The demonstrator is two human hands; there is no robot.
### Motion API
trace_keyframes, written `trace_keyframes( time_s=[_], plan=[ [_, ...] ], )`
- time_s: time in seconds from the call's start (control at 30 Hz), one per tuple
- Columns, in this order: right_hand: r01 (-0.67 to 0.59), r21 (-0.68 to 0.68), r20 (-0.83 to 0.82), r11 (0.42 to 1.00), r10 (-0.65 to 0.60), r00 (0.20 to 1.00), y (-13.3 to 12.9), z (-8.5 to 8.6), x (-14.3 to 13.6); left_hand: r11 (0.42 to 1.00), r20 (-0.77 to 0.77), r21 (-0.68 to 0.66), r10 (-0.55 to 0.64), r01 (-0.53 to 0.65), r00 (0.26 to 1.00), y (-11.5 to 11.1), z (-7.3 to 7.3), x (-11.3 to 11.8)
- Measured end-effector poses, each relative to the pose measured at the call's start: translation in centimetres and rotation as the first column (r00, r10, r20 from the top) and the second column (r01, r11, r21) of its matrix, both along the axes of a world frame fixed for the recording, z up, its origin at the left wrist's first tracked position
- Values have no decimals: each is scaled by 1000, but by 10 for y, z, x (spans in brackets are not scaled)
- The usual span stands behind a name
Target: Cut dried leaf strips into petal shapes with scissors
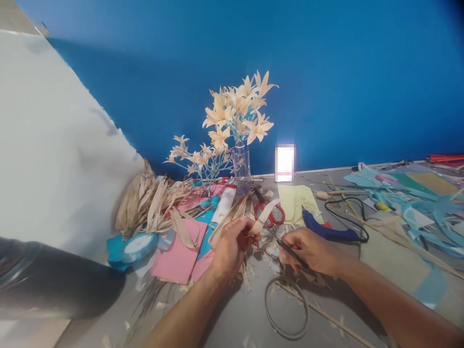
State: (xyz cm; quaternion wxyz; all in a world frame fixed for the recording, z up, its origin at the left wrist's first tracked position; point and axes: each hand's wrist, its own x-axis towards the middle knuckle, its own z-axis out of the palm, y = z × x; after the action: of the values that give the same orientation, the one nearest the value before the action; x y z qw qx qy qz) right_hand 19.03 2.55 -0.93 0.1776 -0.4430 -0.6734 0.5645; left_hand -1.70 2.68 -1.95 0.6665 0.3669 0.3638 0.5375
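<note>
Left hand (232, 244): pale strip (267, 213). Clear vase (241, 169): cream flowers (239, 104).

A bright blue wall (348, 87) fills the background, darkening toward the upper right corner. At left, a pale wall (54, 145) meets it along a slanting edge, soft shadows on its surface. A beige strip shows in the top left corner. The grey bench (250, 309) runs back to the blue wall, with a thin light line along the join.
</note>
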Motion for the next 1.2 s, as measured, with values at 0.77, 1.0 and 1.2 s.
trace_keyframes(
  time_s=[0.77, 1.0, 1.2],
  plan=[
    [-7, 57, 67, 998, 3, 998, 4, -8, 5, 986, -253, 158, 88, -48, 963, 1, -10, -5],
    [23, 116, -67, 993, -15, 998, 0, -6, -4, 999, 41, -32, 18, -17, 999, 1, -7, 1],
    [-11, 182, -61, 983, 23, 998, -10, -16, -18, 994, 133, -109, -4, 18, 991, -6, -4, 7]
  ],
)
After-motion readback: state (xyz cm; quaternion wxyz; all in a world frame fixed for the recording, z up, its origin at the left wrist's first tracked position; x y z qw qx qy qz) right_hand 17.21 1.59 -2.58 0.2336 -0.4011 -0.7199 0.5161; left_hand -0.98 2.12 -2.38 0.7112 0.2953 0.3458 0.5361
